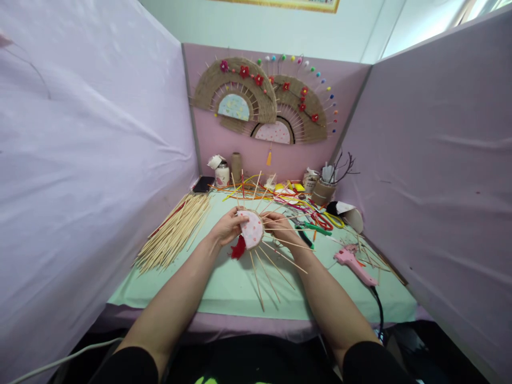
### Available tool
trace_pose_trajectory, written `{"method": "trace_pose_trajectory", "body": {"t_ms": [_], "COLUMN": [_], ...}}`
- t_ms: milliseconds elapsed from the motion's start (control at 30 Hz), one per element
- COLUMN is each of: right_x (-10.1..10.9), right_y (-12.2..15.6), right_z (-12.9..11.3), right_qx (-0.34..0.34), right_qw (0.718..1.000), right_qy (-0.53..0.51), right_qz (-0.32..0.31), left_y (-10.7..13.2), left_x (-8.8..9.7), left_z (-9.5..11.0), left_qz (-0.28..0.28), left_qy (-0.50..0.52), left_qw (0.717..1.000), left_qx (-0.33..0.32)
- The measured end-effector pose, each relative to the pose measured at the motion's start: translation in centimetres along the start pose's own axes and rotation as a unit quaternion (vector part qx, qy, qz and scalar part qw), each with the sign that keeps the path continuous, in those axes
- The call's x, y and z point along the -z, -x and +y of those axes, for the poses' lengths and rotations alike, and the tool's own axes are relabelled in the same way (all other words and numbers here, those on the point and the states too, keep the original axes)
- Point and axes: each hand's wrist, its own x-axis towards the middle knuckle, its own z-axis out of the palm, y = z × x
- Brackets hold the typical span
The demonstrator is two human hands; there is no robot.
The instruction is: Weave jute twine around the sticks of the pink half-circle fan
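Left hand [229, 226] — near right hand [277, 224]

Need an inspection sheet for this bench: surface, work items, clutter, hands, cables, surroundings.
Surface: pale green cover, partly hidden by materials.
Work items: dotted half-round piece, thin sticks fanning from its curved edge; red tuft beside it.
Clutter: stick pile on the left; green-handled pliers and pink glue gun on the right.
Hands: left hand pinches the piece; right hand is at its curved edge, grip unclear.
Cables: black cable from the glue gun; white cable lower left.
Surroundings: fan-shaped decorations on the pink back panel.
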Motion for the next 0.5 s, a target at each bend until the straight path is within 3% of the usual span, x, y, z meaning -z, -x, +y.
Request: {"method": "trace_pose_trajectory", "body": {"t_ms": [200, 500], "right_x": [-0.1, 0.3], "right_y": [0.3, 0.4], "right_z": [-0.3, -1.0], "right_qx": [0.007, -0.002], "right_qw": [1.0, 0.998], "right_qy": [-0.01, 0.059], "right_qz": [-0.023, -0.028], "left_y": [0.0, 0.1], "left_x": [0.2, 0.7], "left_z": [0.0, 0.6], "left_qz": [-0.008, -0.047], "left_qy": [-0.008, -0.009], "left_qw": [1.0, 0.998], "left_qx": [0.024, 0.029]}}
